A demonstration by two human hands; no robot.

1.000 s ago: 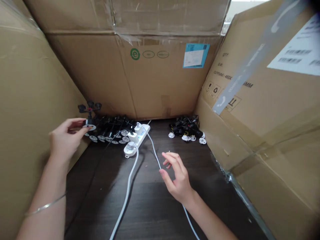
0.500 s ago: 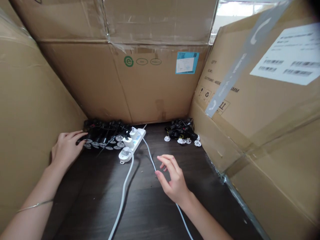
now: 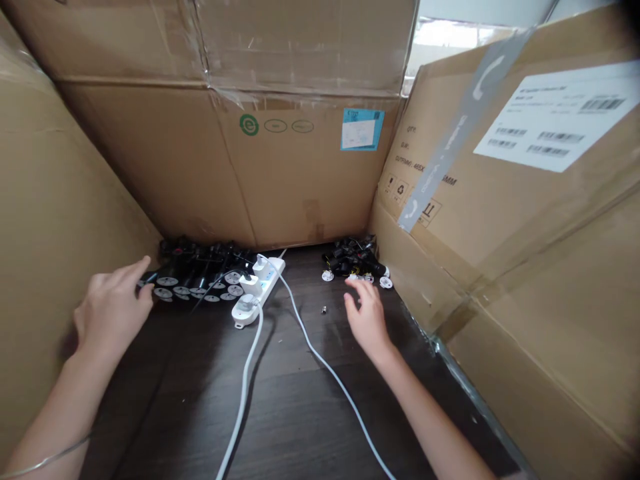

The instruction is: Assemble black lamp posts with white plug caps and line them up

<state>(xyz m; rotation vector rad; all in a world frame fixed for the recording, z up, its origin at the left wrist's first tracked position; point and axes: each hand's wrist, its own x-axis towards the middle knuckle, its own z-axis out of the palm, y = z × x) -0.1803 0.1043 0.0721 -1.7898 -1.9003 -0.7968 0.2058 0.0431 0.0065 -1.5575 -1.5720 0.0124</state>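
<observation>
My left hand (image 3: 113, 310) is beside the left pile of black tube-shaped parts (image 3: 200, 263), thumb and forefinger apart. Between those fingertips shows a dark tube end, and I see no grip on it. White round discs cap the near ends of the tubes. Over on the right, my right hand (image 3: 369, 313) reaches with parted fingers just in front of a smaller heap of black parts (image 3: 353, 253), some with white discs and yellow wires. A tiny shiny metal piece (image 3: 324, 310) lies on the dark floor left of that hand.
A white power strip (image 3: 273, 280) with plugs and adapters stands between the piles. A thick white cable (image 3: 245, 387) and a thinner one (image 3: 330, 373) run toward me. Cardboard boxes wall in the left (image 3: 60, 187), back (image 3: 300, 180) and right (image 3: 525, 267).
My right hand has moved away from the thin cable, forward and right toward the smaller heap. The metal piece now shows on the floor. My left hand has drawn back slightly, its fingers wider apart.
</observation>
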